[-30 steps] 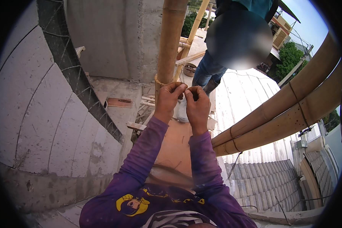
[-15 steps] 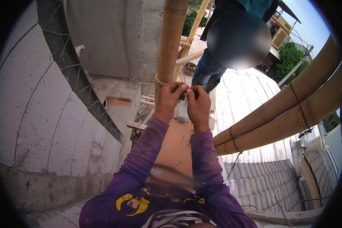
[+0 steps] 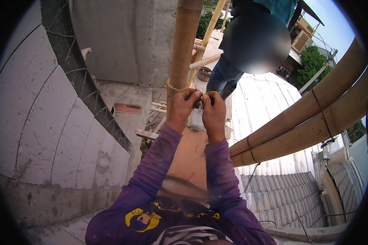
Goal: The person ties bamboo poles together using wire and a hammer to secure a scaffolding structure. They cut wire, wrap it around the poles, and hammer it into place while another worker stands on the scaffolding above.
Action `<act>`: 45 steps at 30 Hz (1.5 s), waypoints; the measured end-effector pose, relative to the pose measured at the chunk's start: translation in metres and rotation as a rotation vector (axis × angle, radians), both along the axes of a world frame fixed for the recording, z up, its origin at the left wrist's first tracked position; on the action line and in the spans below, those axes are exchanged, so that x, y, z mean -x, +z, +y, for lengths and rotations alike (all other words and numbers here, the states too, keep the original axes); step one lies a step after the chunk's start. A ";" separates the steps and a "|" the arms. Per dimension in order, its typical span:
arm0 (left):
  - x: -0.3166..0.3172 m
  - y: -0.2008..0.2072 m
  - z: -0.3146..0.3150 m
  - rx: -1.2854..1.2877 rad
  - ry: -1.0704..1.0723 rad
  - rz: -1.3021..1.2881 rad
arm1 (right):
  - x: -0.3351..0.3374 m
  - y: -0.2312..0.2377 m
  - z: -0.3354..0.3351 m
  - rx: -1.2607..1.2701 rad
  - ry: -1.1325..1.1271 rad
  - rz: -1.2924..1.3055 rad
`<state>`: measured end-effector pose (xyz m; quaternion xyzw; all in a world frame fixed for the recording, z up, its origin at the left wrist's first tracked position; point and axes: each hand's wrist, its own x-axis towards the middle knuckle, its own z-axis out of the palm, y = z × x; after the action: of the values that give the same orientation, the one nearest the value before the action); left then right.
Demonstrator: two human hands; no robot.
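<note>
Both my arms reach forward in purple sleeves, and the hands meet in front of a wooden board. My left hand [image 3: 184, 107] pinches thumb against fingers, its tips turned toward the other hand. My right hand [image 3: 214, 115] makes a matching pinch, fingertips almost touching the left ones. Whatever sits between the tips is too small to make out. Behind the right wrist, partly covered by it, a pale bag-like object [image 3: 196, 121] lies at the board's far end. A thick upright bamboo pole [image 3: 183, 49] rises just beyond my left hand.
Two thick bamboo poles [image 3: 290, 122] tied together slant across the right. Grey block wall [image 3: 45, 118] curves along the left. A person in jeans [image 3: 224, 73] stands ahead beside a round container [image 3: 203, 73]. Corrugated roofing [image 3: 265, 98] lies below right; the orange-brown board [image 3: 186, 153] is beneath my arms.
My hands stay nearly in place, fingertips still together, with only a slight shift. The person ahead has moved a little.
</note>
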<state>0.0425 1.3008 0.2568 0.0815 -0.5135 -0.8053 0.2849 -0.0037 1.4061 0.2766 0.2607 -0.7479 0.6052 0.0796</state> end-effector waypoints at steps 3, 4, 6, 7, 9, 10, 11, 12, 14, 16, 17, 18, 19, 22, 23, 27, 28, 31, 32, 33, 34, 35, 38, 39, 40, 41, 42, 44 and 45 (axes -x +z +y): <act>-0.003 0.003 0.001 0.014 -0.023 0.007 | -0.004 0.009 0.002 -0.046 -0.041 0.044; -0.004 0.005 0.001 0.023 -0.029 0.011 | -0.005 0.012 0.002 -0.063 -0.059 0.052; -0.005 0.006 0.000 0.033 -0.062 0.008 | -0.005 0.016 0.002 -0.040 -0.048 0.083; -0.006 0.005 -0.002 0.034 -0.091 0.003 | -0.004 0.017 0.002 -0.030 -0.042 0.098; -0.006 0.002 -0.004 0.023 -0.126 -0.003 | -0.001 0.022 0.002 -0.047 -0.036 0.103; -0.005 0.001 -0.005 0.010 -0.134 -0.003 | -0.001 0.024 0.001 -0.056 -0.033 0.105; -0.005 -0.001 -0.005 -0.003 -0.142 -0.003 | -0.002 0.024 0.002 -0.044 -0.032 0.093; -0.005 -0.001 -0.004 -0.060 -0.159 0.009 | -0.002 0.025 0.002 -0.031 -0.029 0.084; -0.004 -0.003 -0.002 -0.172 -0.194 0.034 | -0.002 0.025 0.002 -0.021 -0.018 0.051; 0.000 -0.009 -0.001 -0.250 -0.221 0.070 | -0.003 0.025 0.004 -0.023 -0.006 0.000; 0.001 -0.012 0.000 -0.288 -0.235 0.088 | -0.002 0.024 0.004 -0.023 0.009 0.011; 0.002 -0.011 0.002 -0.283 -0.236 0.104 | 0.001 0.020 0.005 -0.024 0.018 0.020; 0.003 -0.010 0.003 -0.278 -0.238 0.120 | 0.004 0.017 0.006 -0.025 0.027 0.029; 0.005 -0.009 0.006 -0.244 -0.221 0.130 | 0.009 0.009 0.005 0.026 0.080 0.096; 0.005 -0.009 0.006 -0.229 -0.212 0.128 | 0.009 0.009 0.006 -0.005 0.092 0.064; 0.005 -0.010 0.004 -0.218 -0.186 0.113 | 0.005 0.015 0.008 -0.103 0.128 0.030; 0.004 -0.011 0.003 -0.215 -0.186 0.111 | 0.004 0.015 0.009 -0.120 0.127 0.043; 0.005 -0.014 0.002 -0.242 -0.183 0.125 | 0.002 0.015 0.010 -0.143 0.132 0.109; 0.005 -0.015 0.001 -0.257 -0.182 0.133 | 0.001 0.015 0.011 -0.152 0.130 0.113; 0.005 -0.014 0.001 -0.256 -0.185 0.132 | 0.000 0.017 0.011 -0.160 0.127 0.117; 0.005 -0.012 0.002 -0.254 -0.188 0.132 | -0.001 0.018 0.012 -0.168 0.124 0.122; 0.005 -0.011 0.002 -0.253 -0.191 0.131 | 0.000 0.017 0.011 -0.160 0.116 0.144; 0.005 -0.010 0.004 -0.232 -0.186 0.135 | 0.004 0.014 0.011 -0.155 0.107 0.189; 0.005 -0.011 0.004 -0.232 -0.182 0.145 | 0.003 0.014 0.011 -0.164 0.117 0.190; 0.006 -0.013 0.004 -0.232 -0.178 0.155 | 0.003 0.014 0.011 -0.173 0.128 0.190; 0.007 -0.014 0.004 -0.233 -0.175 0.165 | 0.001 0.014 0.011 -0.167 0.137 0.117; 0.008 -0.016 0.002 -0.224 -0.152 0.159 | -0.002 0.015 0.010 -0.160 0.148 0.044; 0.010 -0.019 0.000 -0.207 -0.105 0.148 | -0.010 0.018 0.011 -0.156 0.158 -0.084; 0.010 -0.017 0.001 -0.191 -0.054 0.114 | -0.015 0.022 0.014 -0.160 0.157 -0.137</act>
<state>0.0329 1.3017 0.2396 0.0481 -0.4193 -0.8614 0.2827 0.0117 1.4197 0.2988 0.2819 -0.7749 0.5643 -0.0402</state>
